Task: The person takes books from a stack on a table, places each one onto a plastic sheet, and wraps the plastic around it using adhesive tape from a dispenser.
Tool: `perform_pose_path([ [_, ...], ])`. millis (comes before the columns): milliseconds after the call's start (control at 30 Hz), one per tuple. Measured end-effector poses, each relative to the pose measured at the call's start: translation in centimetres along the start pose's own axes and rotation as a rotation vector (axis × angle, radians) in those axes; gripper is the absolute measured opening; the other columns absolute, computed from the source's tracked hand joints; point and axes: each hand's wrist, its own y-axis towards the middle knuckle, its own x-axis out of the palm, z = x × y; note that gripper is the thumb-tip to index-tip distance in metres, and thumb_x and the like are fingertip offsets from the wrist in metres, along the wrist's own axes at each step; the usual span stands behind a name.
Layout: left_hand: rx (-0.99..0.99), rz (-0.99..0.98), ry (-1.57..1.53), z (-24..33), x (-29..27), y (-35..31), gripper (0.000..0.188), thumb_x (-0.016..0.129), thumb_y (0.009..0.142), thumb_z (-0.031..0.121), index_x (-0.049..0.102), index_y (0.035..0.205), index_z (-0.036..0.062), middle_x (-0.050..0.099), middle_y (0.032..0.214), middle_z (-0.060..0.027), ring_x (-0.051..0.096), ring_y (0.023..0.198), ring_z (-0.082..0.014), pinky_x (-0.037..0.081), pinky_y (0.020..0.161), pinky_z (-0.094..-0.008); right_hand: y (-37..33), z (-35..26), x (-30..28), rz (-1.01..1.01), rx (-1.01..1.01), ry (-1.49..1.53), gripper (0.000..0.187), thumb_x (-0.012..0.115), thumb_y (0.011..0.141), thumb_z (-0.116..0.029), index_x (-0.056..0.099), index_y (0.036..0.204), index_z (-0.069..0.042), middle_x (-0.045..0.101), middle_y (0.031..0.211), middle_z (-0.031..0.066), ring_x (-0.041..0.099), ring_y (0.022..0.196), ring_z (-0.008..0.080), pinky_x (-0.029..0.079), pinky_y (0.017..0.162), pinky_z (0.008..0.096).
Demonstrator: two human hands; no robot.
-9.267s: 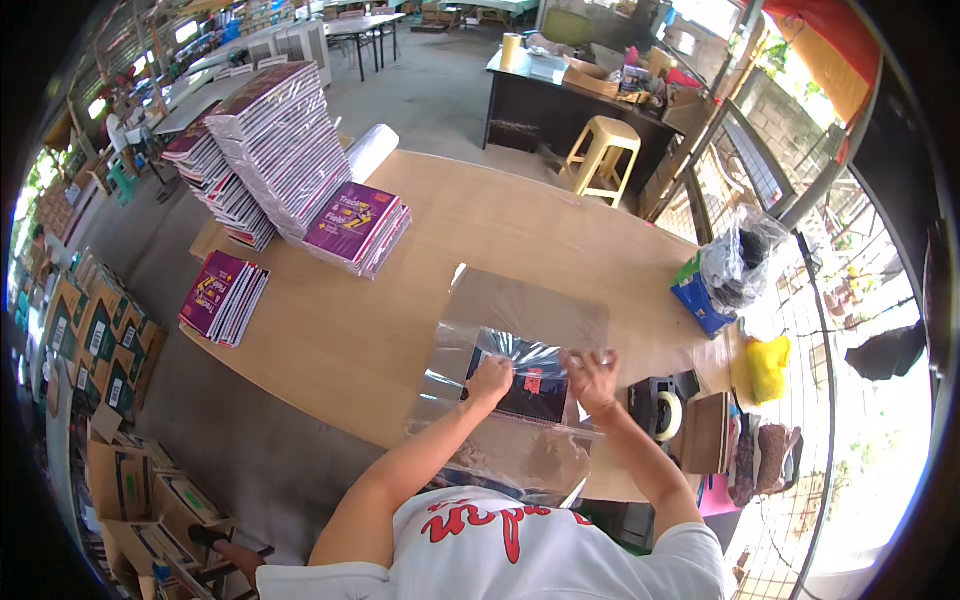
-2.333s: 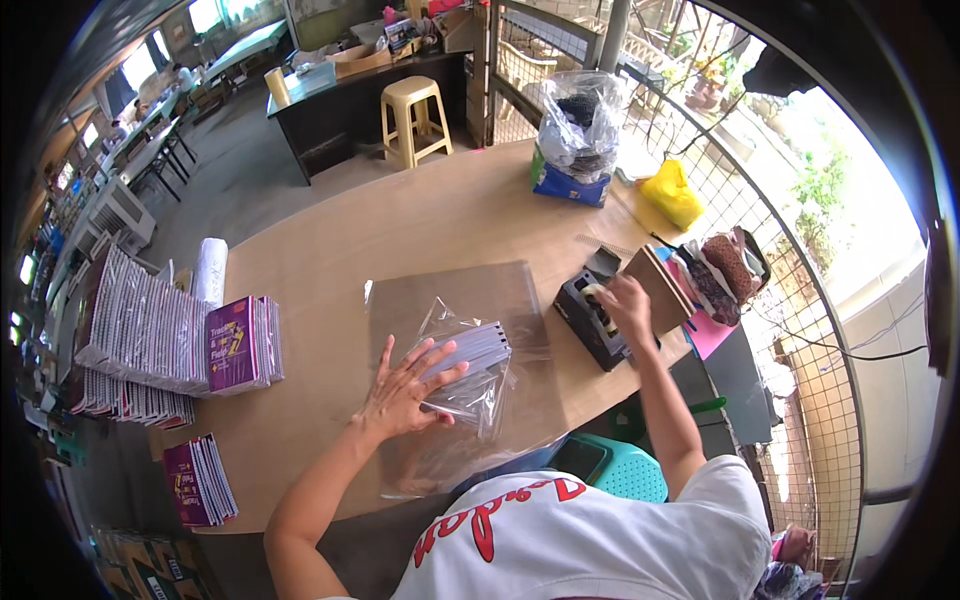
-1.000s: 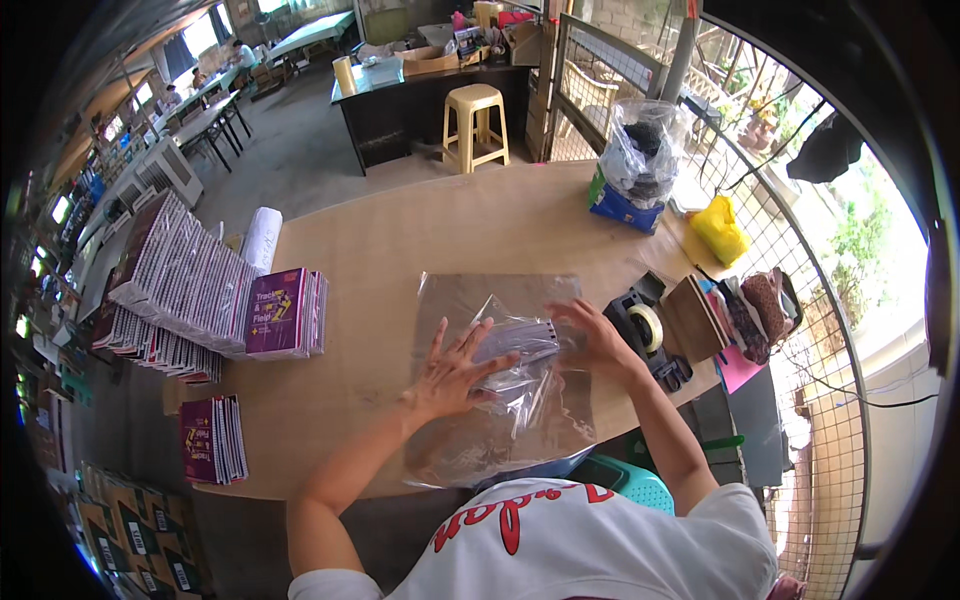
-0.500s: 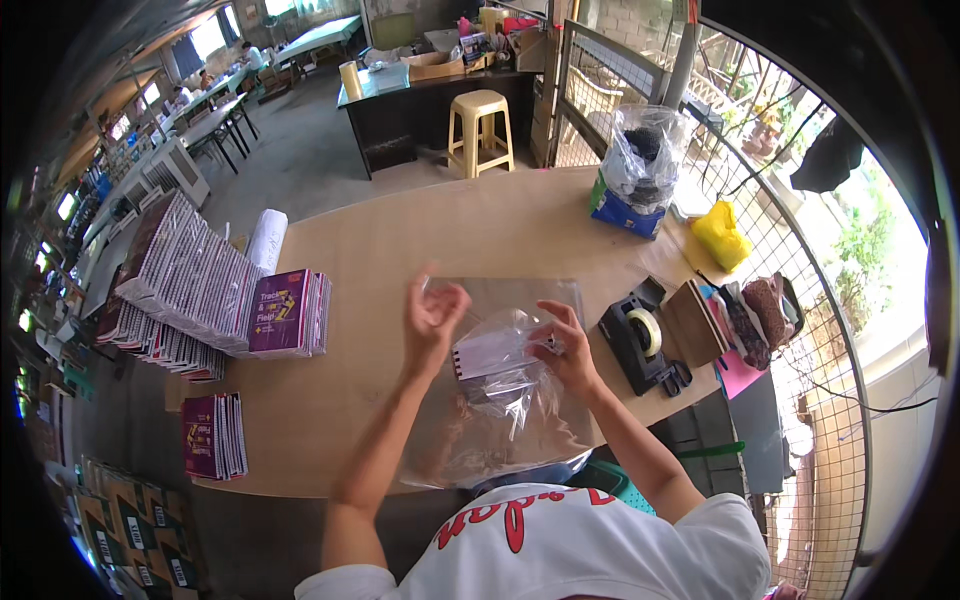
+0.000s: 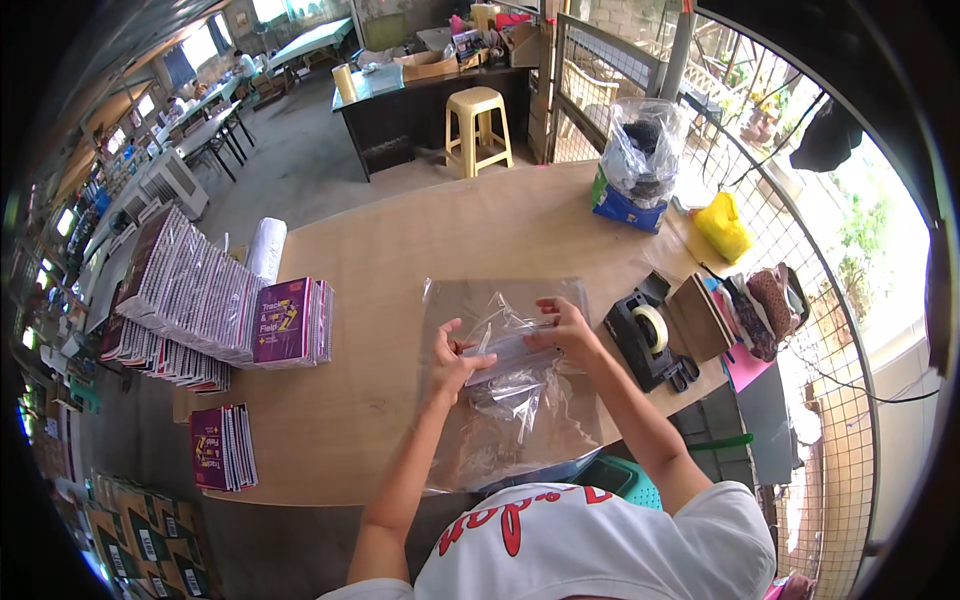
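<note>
A white spiral notebook (image 5: 508, 362) in clear plastic lies in front of me, held at both ends. My left hand (image 5: 455, 368) grips its left end, thumb on top. My right hand (image 5: 565, 330) pinches the right end, fingers bent over the film. Underneath and around them spreads a stack of clear plastic sheets (image 5: 450, 430), crinkled and shiny near my body. Part of the notebook is hidden by my fingers and by glare on the film.
Shrink-wrapped purple notebooks (image 5: 290, 325) stand stacked on the left, with a smaller pile (image 5: 222, 448) nearer me. To the right sit a black tape dispenser (image 5: 640, 340), scissors (image 5: 684, 375), a yellow bag (image 5: 722, 228) and a blue box (image 5: 630, 208). Wire mesh borders the right side.
My left hand has come down and right from the air onto the notebook's left end. My right hand has stayed near the right end. The view has shifted slightly.
</note>
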Motion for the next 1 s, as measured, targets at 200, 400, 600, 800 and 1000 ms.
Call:
perform_pose_path([
  [200, 0.007, -0.198, -0.186, -0.8, 0.5, 1.2, 0.031, 0.072, 0.070, -0.013, 0.070, 0.098, -0.0008, 0.066, 0.108, -0.0081, 0.066, 0.090, -0.0171, 0.058, 0.078, -0.0303, 3.5, 2.1, -1.1, -0.462, 0.381, 0.423, 0.045, 0.077, 0.067, 0.007, 0.066, 0.110, 0.006, 0.053, 0.127, 0.0110, 0.066, 0.090, 0.0154, 0.055, 0.075, 0.0272],
  [400, 0.220, -0.115, -0.039, -1.7, 0.2, 0.1, 0.020, 0.065, 0.071, -0.018, 0.070, 0.072, 0.0015, 0.068, 0.090, -0.0047, 0.063, 0.089, -0.0140, 0.052, 0.081, -0.0272, -3.1, -4.8, -0.6, -0.232, -0.470, -0.179, 0.045, 0.078, 0.063, 0.002, 0.076, 0.105, -0.010, 0.048, 0.140, 0.0137, 0.062, 0.109, 0.0277, 0.043, 0.106, 0.0440],
  [600, 0.372, -0.067, -0.049, -2.3, 1.4, 0.1, 0.018, 0.067, 0.069, -0.016, 0.070, 0.070, 0.0011, 0.068, 0.086, -0.0055, 0.062, 0.082, -0.0129, 0.050, 0.075, -0.0266, -7.2, -1.7, 2.2, 0.025, -0.887, -0.454, 0.025, 0.080, 0.069, -0.006, 0.077, 0.092, -0.016, 0.070, 0.086, 0.0002, 0.066, 0.099, 0.0243, 0.031, 0.112, 0.0530],
  [800, 0.442, 0.004, 0.064, -2.2, 1.3, -0.5, 0.019, 0.068, 0.070, -0.015, 0.072, 0.077, 0.0023, 0.068, 0.087, -0.0048, 0.063, 0.085, -0.0131, 0.051, 0.077, -0.0272, -9.8, 1.4, 4.6, 0.231, -0.839, -0.420, 0.025, 0.079, 0.070, -0.004, 0.078, 0.092, -0.016, 0.071, 0.088, -0.0008, 0.068, 0.094, 0.0178, 0.025, 0.116, 0.0518],
  [1000, 0.216, -0.379, 0.038, 2.4, -0.6, 1.3, 0.038, 0.074, 0.072, -0.002, 0.072, 0.109, 0.0084, 0.069, 0.102, -0.0046, 0.064, 0.094, -0.0158, 0.053, 0.084, -0.0335, -9.4, 6.2, 3.2, 0.217, -0.984, -0.833, 0.043, 0.065, 0.080, -0.011, 0.071, 0.122, -0.020, 0.063, 0.127, -0.0059, 0.059, 0.121, 0.0154, 0.005, 0.120, 0.0567],
])
